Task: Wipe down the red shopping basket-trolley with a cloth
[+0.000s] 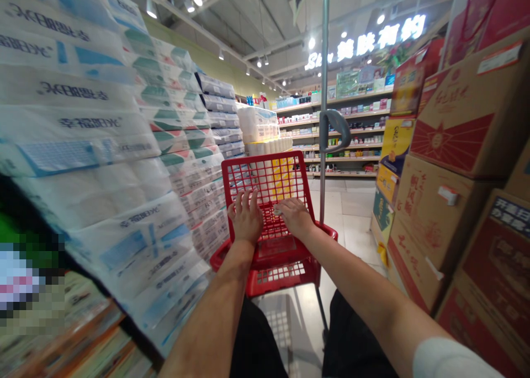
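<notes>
Ahead of me stands a red plastic shopping cart (278, 246) with an upright lattice panel. My left hand (247, 217) is raised over its left part, with the fingers apart and pointing up. I cannot tell whether they touch the lattice. My right hand (296, 217) is to the right of it, over the same panel. Its fingers point left, bent and close together, and a small pale spot shows at their tips, too small to name. A tall metal pole (324, 91) with a grey curved hook (338, 129) rises at the cart's right side.
Stacked packs of tissue paper (95, 118) line the left side closely. Cardboard cartons (434, 201) are piled on the right. Pale floor tiles (356, 212) run between them to shelves of small goods (356, 129) at the back. More toilet rolls (259, 125) stand beyond the cart.
</notes>
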`<state>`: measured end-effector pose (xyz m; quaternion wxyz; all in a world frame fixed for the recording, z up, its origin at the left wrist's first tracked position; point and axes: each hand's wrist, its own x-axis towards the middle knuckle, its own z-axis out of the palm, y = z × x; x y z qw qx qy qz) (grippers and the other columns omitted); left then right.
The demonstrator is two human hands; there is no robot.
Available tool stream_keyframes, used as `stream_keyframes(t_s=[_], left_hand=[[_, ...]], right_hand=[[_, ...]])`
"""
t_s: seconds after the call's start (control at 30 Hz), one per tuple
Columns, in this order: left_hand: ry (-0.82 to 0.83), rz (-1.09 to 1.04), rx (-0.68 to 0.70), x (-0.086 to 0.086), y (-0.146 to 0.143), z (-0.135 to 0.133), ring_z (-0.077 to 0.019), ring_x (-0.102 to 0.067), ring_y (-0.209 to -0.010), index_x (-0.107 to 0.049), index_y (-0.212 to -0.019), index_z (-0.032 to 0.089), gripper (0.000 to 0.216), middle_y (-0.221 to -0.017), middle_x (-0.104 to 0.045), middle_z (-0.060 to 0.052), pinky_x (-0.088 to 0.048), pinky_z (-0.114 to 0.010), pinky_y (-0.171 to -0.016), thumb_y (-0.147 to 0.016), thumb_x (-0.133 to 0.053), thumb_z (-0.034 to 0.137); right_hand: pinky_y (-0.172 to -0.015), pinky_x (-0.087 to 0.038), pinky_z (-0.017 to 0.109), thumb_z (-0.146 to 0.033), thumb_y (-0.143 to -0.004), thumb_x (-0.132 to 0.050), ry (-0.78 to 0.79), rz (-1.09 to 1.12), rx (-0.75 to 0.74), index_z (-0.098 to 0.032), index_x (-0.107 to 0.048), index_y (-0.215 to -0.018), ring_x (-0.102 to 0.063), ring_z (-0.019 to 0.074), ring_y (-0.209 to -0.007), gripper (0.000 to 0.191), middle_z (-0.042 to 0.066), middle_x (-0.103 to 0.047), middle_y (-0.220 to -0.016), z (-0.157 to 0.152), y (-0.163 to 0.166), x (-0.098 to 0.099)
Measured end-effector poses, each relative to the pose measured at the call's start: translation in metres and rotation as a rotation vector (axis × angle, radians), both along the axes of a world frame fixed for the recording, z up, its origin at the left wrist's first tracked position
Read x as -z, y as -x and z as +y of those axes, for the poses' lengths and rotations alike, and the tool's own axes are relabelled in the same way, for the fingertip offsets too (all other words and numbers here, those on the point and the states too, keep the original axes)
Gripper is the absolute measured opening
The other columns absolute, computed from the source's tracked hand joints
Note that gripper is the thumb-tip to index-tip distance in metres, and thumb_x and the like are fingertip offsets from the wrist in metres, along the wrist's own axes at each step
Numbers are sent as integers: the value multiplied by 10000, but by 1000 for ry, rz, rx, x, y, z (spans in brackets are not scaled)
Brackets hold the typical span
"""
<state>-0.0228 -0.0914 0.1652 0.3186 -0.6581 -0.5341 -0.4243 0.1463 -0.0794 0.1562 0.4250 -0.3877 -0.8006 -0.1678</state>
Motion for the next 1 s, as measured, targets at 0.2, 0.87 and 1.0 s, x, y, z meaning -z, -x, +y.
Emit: stream_keyframes(t_s=[0.2,0.87,1.0], left_hand=[[-13,32,-27,0,1,1,-286,-356,-1346,-471,-1355,183,454,-1390,-500,-129,-257,-471,-1044,-907,-400,211],[23,37,-47,0,2,2,-297,-325,-1367,-456,-1370,181,482,-1408,-477,-143,-270,-480,-1042,-891,-422,226],[17,28,-42,0,2,3,-298,-339,-1358,-466,-1361,174,475,-1408,-478,-139,-272,-477,-1046,-891,-415,219]], right_hand=[[-932,-425,381,-161,-929,-481,-6,38,68,-221,-663,-1067,-529,221,-1040,237,43,-692,-1062,-4,2,-1],[-1094,-325,408,-53,-820,-494,60,-160,-98,-239,-458,-1390,-338,228,-1339,601,28,-430,-1458,1,3,0],[-1085,-334,431,-44,-876,-438,-33,-10,-36,-271,-503,-1356,-378,228,-1312,535,3,-515,-1392,3,1,2]])
